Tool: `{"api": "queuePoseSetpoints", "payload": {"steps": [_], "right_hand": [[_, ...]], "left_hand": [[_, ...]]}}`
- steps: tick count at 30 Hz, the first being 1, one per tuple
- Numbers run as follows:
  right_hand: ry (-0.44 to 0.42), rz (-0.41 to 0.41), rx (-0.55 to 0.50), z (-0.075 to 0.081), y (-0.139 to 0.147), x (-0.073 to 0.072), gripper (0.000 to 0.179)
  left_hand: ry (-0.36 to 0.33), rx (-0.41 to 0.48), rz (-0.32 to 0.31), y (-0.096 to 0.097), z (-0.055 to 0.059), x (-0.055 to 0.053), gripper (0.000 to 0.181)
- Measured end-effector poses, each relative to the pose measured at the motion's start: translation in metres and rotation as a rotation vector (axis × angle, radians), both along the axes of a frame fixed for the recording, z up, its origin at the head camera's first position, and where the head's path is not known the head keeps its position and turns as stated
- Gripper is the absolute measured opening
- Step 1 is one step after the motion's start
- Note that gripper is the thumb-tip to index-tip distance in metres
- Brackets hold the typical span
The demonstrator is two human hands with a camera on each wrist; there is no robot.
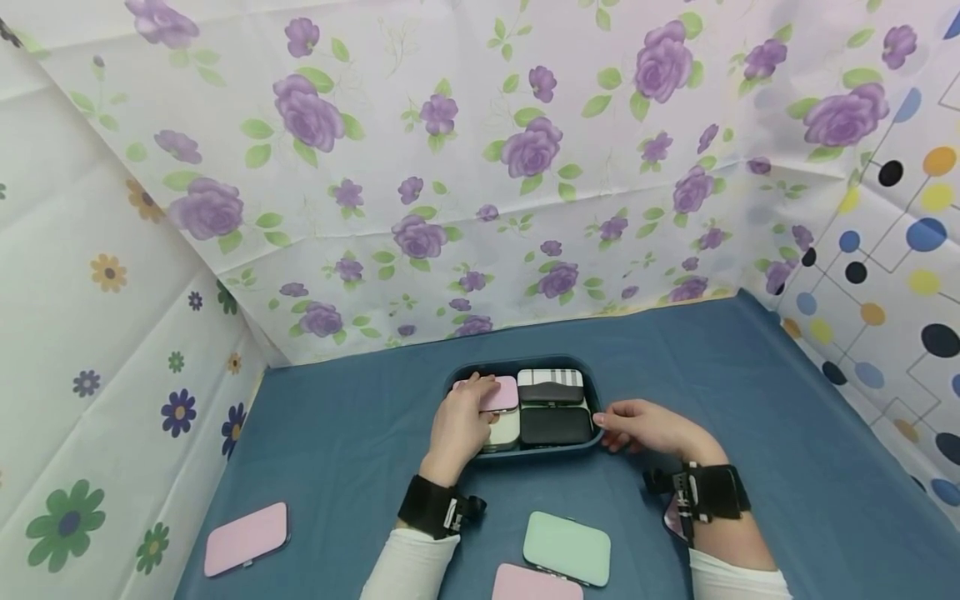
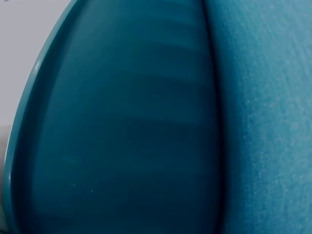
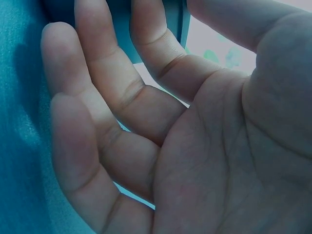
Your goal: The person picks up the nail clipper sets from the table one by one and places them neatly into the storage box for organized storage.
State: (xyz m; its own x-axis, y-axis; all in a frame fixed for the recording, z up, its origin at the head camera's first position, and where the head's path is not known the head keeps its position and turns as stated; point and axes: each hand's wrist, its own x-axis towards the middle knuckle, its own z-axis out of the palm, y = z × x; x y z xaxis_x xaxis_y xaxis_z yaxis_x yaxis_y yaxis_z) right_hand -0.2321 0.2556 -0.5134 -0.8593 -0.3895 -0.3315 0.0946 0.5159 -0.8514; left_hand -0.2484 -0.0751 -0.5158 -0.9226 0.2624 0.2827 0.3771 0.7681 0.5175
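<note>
The left hand (image 1: 459, 421) is gripping a pink rounded-rectangular case (image 1: 504, 393); the right hand (image 1: 647, 427) is pinching a rimmed dark-blue plastic tray (image 1: 542, 454)

Soft, even light fills the head view, while both wrist views run dim and bluish, with shadow on the tabletop (image 3: 22, 161) beside the right grip (image 3: 190, 131) and a washed-out patch beyond it.

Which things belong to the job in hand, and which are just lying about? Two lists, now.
In the job, it seems:
Left hand, on the in-tray pink case
Right hand, at the blue tray
Cream case, plaid-and-dark case, black case, all in the tray

Lying outside the tray, perhaps spare:
Far-left pink case
Mint case
Near pink case
Partly hidden pink item
</note>
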Motion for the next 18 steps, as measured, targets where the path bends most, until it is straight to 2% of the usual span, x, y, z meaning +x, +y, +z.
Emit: {"api": "queuePoseSetpoints", "payload": {"steps": [18], "right_hand": [[-0.003,-0.003,0.002,0.0001,-0.0013,-0.0004,0.04]], "left_hand": [[-0.005,0.032,-0.056,-0.0075,0.0048,0.0004,0.049]]}}
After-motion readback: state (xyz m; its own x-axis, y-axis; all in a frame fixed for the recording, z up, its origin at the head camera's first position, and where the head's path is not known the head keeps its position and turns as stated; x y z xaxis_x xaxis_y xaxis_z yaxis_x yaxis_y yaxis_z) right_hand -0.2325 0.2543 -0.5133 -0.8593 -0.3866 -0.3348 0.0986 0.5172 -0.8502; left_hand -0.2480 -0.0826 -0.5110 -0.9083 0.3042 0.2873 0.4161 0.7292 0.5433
